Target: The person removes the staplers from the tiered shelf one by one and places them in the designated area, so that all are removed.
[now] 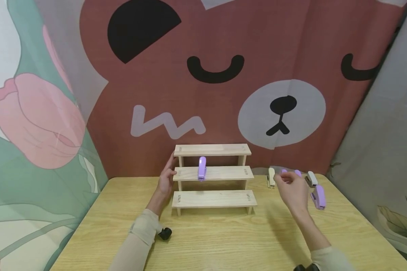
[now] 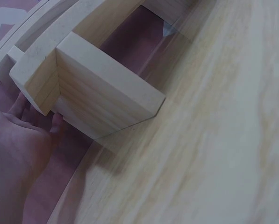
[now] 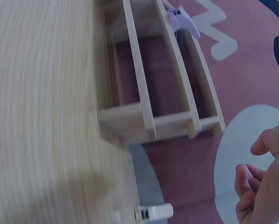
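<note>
A three-tier wooden step shelf (image 1: 214,199) stands on the table against the printed backdrop. On its middle step sits a purple stapler (image 1: 202,169), left of centre, also visible in the right wrist view. My left hand (image 1: 165,182) touches the shelf's left end, fingers reaching up beside the upper tiers; in the left wrist view the shelf partly hides the fingertips. My right hand (image 1: 293,192) hovers near the staplers at the right, fingers bent loosely. The right wrist view shows thumb and fingers apart with nothing between them. A cream stapler (image 1: 271,177) stands just left of this hand.
Behind and beside my right hand are more staplers: a white one (image 1: 312,179), a purple one (image 1: 319,197) nearer the table's right edge, and other purple ones partly hidden by the hand. The wooden table (image 1: 203,244) ends at a fabric backdrop (image 1: 220,113).
</note>
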